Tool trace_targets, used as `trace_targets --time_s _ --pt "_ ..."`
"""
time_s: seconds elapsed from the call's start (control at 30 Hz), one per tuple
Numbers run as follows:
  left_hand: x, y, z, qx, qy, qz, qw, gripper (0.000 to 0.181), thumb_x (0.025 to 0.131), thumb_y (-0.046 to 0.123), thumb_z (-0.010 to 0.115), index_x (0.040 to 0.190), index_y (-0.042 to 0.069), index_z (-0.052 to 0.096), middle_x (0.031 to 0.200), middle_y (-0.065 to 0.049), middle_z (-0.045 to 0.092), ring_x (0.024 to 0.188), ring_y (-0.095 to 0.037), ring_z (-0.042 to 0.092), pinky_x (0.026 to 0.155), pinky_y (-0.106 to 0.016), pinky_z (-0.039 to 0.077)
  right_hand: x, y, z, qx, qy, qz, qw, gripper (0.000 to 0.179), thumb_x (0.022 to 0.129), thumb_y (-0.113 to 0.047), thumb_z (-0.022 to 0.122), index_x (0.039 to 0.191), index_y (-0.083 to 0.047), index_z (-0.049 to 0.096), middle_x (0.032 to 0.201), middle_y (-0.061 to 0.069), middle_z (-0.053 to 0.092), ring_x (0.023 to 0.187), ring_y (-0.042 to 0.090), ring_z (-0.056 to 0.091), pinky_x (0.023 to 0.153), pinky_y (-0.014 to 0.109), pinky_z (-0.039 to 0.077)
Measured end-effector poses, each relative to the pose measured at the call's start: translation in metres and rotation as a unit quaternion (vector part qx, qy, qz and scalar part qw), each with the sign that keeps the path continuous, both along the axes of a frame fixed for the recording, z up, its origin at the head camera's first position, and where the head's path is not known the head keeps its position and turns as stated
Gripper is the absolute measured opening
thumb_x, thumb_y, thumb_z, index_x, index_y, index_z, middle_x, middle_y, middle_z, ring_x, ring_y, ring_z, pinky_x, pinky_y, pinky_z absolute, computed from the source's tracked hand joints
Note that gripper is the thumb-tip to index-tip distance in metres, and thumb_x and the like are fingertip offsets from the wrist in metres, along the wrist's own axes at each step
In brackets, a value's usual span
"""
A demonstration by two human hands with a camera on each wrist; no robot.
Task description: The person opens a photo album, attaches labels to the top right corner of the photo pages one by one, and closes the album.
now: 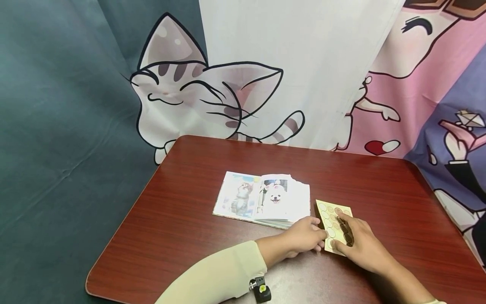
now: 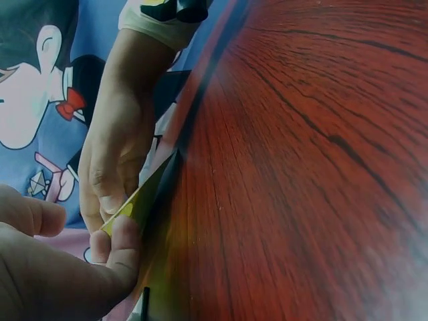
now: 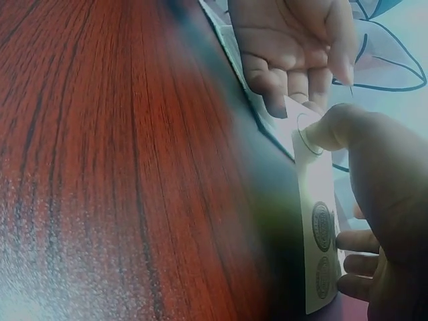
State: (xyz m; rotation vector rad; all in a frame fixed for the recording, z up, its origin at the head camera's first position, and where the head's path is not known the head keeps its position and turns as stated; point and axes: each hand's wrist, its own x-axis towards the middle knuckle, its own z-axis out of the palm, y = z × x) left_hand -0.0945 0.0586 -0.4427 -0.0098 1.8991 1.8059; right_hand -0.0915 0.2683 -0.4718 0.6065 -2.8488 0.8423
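A pale yellow sheet of round stickers is held tilted above the table's right half; some circles look gold, others pale. My right hand grips it, thumb on the face near the lower corner. In the right wrist view the other fingers lie along the far edge of the sheet. From the left, my left hand reaches the sheet's lower left edge with its fingertips. The left wrist view has the fingers of my left hand touching that edge, thumb held apart.
An open picture book lies left of the sheet, showing a kitten on one page and a white dog on the other. Both rest on a reddish-brown wooden table. Behind the table hangs a curtain printed with cartoon animals.
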Motion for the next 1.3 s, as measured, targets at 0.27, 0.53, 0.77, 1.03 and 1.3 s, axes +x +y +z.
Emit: trace_targets --time_s 0.27,0.53,0.77,1.03,1.3 --pt "-0.002 0.013 -0.002 0.015 0.008 0.015 0.9997 0.025 0.096 0.008 0.067 0.118 0.000 0.059 0.078 -0.002 0.066 0.054 -0.014 0.056 0.056 -0.030 0.056 0.001 0.001 0.001 -0.005 -0.001 0.000 1.0000 0.084 0.078 -0.023 0.087 0.147 -0.001 0.046 0.133 0.026 0.056 0.125 0.047 0.043 0.091 0.063 0.039" --pt "-0.006 0.020 -0.010 0.061 -0.006 0.031 0.9977 0.017 0.097 0.006 0.065 0.109 0.002 0.055 0.083 -0.006 0.067 0.066 -0.023 0.070 0.062 -0.038 0.061 0.003 0.001 0.001 -0.013 0.003 0.001 0.9999 0.079 0.078 -0.021 0.085 0.145 0.000 0.048 0.133 0.027 0.055 0.126 0.047 0.042 0.094 0.062 0.036" --pt "-0.012 0.023 -0.017 0.068 -0.017 0.054 0.9961 0.019 0.096 0.002 0.065 0.112 0.002 0.053 0.085 -0.009 0.067 0.075 -0.030 0.073 0.067 -0.037 0.062 0.004 0.001 0.001 -0.018 0.002 0.000 0.9998 0.078 0.078 -0.019 0.085 0.145 -0.002 0.049 0.132 0.023 0.057 0.126 0.043 0.043 0.092 0.059 0.038" --pt "-0.012 0.027 -0.015 0.006 0.007 0.064 0.9979 0.024 0.093 0.002 0.069 0.113 0.004 0.055 0.087 -0.005 0.061 0.070 -0.017 0.068 0.067 -0.031 0.060 0.005 0.000 0.000 -0.028 0.000 0.001 0.9996 0.075 0.080 -0.019 0.085 0.144 -0.002 0.050 0.133 0.020 0.058 0.125 0.041 0.044 0.092 0.058 0.038" --pt "-0.012 0.028 -0.015 0.013 0.007 0.068 0.9976 0.028 0.091 -0.007 0.067 0.115 0.001 0.057 0.084 -0.005 0.063 0.071 -0.018 0.069 0.067 -0.032 0.061 0.006 0.000 0.003 -0.030 0.004 -0.007 0.9995 0.072 0.082 -0.016 0.084 0.144 -0.002 0.050 0.131 0.020 0.059 0.124 0.040 0.045 0.092 0.059 0.040"
